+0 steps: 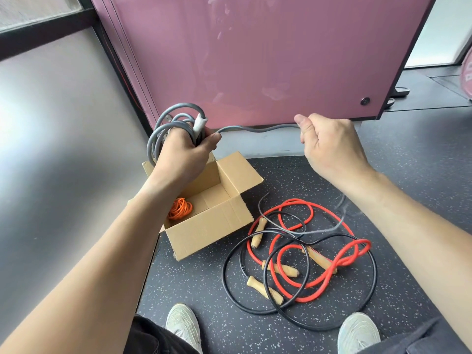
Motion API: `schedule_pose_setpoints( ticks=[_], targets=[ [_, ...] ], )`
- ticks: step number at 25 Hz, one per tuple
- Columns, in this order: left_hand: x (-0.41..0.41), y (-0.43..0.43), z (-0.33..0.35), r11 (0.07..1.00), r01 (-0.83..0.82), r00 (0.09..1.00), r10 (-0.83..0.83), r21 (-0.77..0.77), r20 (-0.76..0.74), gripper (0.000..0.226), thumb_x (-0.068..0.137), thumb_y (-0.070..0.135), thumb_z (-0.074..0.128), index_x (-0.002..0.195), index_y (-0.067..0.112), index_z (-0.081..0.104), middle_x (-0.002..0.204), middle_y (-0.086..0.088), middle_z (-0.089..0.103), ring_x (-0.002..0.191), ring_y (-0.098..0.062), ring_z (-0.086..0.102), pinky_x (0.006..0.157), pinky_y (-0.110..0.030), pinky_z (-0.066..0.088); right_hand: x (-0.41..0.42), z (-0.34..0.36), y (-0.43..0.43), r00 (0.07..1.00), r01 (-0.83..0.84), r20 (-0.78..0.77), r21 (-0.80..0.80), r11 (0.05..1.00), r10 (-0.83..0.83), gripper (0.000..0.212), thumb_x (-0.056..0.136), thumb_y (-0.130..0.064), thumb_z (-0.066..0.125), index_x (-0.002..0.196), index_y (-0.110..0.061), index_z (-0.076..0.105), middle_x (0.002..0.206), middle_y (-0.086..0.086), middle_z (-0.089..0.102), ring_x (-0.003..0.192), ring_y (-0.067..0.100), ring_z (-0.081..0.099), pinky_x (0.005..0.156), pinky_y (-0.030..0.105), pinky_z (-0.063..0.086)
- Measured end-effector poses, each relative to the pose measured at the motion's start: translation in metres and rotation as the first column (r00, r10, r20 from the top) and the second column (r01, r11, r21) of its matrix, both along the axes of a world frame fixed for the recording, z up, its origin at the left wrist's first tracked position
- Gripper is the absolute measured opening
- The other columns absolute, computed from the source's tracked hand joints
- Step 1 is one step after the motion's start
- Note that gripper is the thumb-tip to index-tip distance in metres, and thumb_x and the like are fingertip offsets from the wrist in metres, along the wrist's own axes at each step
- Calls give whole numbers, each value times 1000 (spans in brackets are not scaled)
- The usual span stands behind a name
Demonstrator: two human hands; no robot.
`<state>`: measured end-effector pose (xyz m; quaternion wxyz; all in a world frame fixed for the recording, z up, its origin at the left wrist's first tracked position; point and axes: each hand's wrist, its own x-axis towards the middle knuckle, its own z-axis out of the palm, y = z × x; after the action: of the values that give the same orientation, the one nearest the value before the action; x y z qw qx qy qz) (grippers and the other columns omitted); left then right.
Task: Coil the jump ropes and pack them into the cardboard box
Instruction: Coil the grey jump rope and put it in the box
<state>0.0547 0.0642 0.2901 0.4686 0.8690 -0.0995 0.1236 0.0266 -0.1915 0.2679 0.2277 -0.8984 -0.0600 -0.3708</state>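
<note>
Grips grey rope coil (176,106) in left hand (184,152), bunching loops | pinches free run (258,129) in right hand (329,146) for next loop

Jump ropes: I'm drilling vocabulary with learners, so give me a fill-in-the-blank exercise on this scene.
1. The left hand grips a rope coil coloured ____.
2. Inside the cardboard box lies a small bundle coloured ____.
3. The red rope and the black rope lie tangled on the ____.
Missing: grey; orange; floor.
</note>
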Motion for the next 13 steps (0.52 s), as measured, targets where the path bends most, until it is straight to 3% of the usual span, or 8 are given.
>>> schedule_pose_setpoints(
  ticks=[4, 8, 10, 13],
  targets=[
    [-2, -3, 1, 1000, 31, 999, -31, -3, 10, 20, 94, 25, 66, 77, 15, 65, 69, 1, 60, 54, 0, 46, 53, -11, 40, -2, 13, 4, 956, 108, -279, 57, 993, -88, 62, 109, -34, 32, 53, -7, 38, 51, 11, 41, 63, 38, 48, 62, 38, 26],
    [-1, -7, -1, 971, 19, 986, -57, -239, -156, 19, 94, 27, 67, 77, 18, 64, 72, 4, 66, 65, -9, 55, 61, -23, 46, -3, 7, 4, 830, 145, -551, 59, 988, -89, 68, 106, -46, 35, 53, -5, 40, 53, 12, 44, 63, 33, 45, 61, 36, 27],
    [2, -6, -2, 926, -62, 948, -62, -373, -312, 17, 93, 26, 68, 80, 16, 65, 62, 7, 61, 58, -10, 52, 59, -23, 43, -5, 3, 6, 872, 43, -490, 90, 995, 7, 70, 103, -54, 40, 52, -6, 42, 51, 13, 44, 57, 29, 45, 58, 37, 33],
    [6, -3, -5, 920, -134, 894, -48, -368, -446, 24, 93, 32, 66, 77, 15, 63, 49, 9, 49, 50, -10, 42, 54, -24, 35, -16, 10, 11, 926, -306, -160, 213, 928, 342, 50, 99, -45, 56, 62, -11, 49, 48, 1, 37, 48, 14, 32, 47, 23, 29]
  ],
)
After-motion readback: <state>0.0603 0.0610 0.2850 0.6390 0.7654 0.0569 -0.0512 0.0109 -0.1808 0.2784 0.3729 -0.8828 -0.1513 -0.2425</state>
